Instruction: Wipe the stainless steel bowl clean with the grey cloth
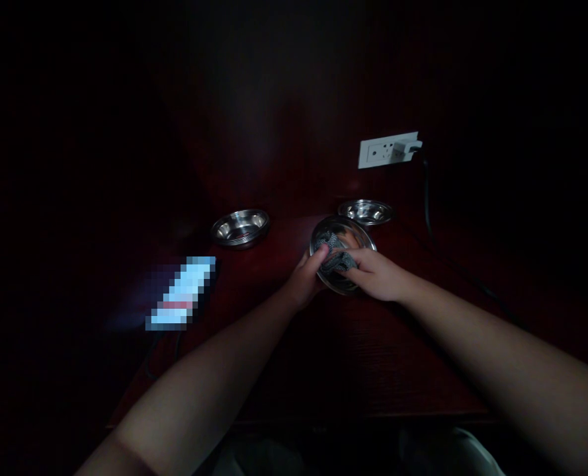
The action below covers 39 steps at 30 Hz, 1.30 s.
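Head view is showing two bare forearms crossing the near edge of a dark red table. To the left, a lit device is glowing with its screen blurred out, and a thin cable is trailing below it near the left forearm; a sleeveless elbow swinging outward could be snagging that cable and dragging the device.

Beyond, the left hand is pinching the left rim of a steel bowl, thumb inside and fingers hidden behind. The right hand is bunching a dark, patterned cloth against the bowl's inside, its fingers partly covered. The bowl is tilting toward the person, between both hands; whether it is touching the table, I cannot tell. Since one thumb is apparently bearing much of the grip, a hard push on slick metal could be twisting the rim loose.

Farther off, a bowl stack is standing at left, and another steel dish is sitting just behind the held bowl, where a slip forward could be causing a knock. At right, a black cord is hanging from a wall socket; deep shadow could be hiding it from a reaching arm.
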### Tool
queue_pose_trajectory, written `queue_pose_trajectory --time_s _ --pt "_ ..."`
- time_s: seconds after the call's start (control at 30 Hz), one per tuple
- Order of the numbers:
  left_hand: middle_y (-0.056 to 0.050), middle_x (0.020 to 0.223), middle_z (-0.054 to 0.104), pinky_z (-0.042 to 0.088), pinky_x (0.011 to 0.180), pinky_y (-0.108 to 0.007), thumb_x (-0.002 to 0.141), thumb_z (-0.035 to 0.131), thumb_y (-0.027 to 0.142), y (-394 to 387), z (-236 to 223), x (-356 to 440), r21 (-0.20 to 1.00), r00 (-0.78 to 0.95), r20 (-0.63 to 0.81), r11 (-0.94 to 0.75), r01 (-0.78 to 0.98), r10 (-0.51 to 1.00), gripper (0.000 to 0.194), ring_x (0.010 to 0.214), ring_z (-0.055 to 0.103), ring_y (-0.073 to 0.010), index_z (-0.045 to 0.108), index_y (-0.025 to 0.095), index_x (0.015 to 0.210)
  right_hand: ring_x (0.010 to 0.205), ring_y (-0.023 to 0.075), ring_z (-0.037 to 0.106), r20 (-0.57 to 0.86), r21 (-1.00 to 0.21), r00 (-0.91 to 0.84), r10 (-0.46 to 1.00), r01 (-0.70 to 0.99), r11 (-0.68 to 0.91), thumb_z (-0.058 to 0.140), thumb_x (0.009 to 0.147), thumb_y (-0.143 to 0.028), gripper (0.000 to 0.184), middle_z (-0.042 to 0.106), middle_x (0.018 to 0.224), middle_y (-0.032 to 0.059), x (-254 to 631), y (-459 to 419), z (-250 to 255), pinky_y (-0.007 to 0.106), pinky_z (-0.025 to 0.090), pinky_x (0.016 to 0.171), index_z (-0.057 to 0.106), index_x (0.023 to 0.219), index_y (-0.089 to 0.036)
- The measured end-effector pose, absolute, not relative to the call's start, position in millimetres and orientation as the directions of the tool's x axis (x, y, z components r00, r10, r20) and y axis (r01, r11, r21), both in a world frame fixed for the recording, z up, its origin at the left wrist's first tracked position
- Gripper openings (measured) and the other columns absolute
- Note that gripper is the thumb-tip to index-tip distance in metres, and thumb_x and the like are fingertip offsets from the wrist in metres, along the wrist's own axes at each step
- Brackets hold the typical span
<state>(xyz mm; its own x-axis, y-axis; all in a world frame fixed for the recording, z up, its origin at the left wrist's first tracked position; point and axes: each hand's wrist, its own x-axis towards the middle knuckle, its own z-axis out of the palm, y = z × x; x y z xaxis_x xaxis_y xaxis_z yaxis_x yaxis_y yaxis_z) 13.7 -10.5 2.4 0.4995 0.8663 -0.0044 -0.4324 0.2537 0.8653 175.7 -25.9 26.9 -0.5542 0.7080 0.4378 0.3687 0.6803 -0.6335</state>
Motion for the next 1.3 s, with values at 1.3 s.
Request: queue_pose_trajectory --time_s 1.3 --pt "-0.013 0.117 0.068 0.051 0.089 -0.045 0.079 0.067 0.050 -8.7 -0.1 14.3 0.868 0.454 -0.043 0.258 -0.424 0.890 0.068 0.102 0.066 -0.0296 0.045 0.022 0.137 0.061 0.0140 0.055 0.275 -0.792 -0.495 0.824 0.369 0.486 0.052 0.088 -0.033 0.028 0.062 0.066 0.0015 177.8 -26.0 24.2 0.028 0.045 0.061 0.061 0.070 -0.015"
